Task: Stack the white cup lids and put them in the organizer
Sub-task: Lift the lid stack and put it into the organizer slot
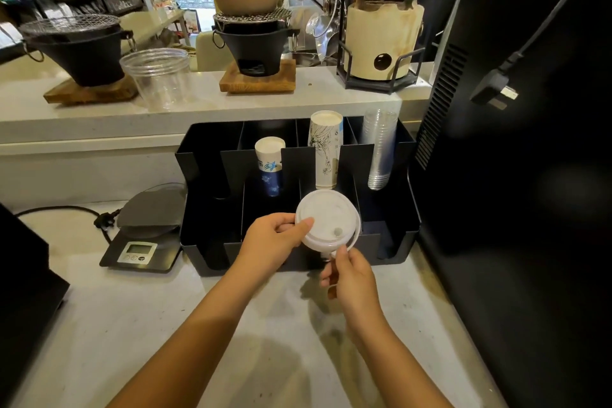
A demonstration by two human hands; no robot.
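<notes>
A stack of white cup lids (pixel 326 220) is held tilted, top face toward me, just above the front middle compartment of the black organizer (pixel 390 242). My left hand (pixel 270 243) grips the stack's left rim with the thumb on top. Below the stack, my right hand (pixel 351 276) pinches its lower edge from underneath. How many lids are in the stack cannot be told.
The organizer's back slots hold a short paper-cup stack (pixel 269 164), a taller one (pixel 326 149) and clear plastic cups (pixel 380 149). A digital scale (pixel 145 235) with its cord sits left of it. A large black machine (pixel 516 175) stands at the right. Stoves and a clear jar (pixel 159 78) line the raised shelf.
</notes>
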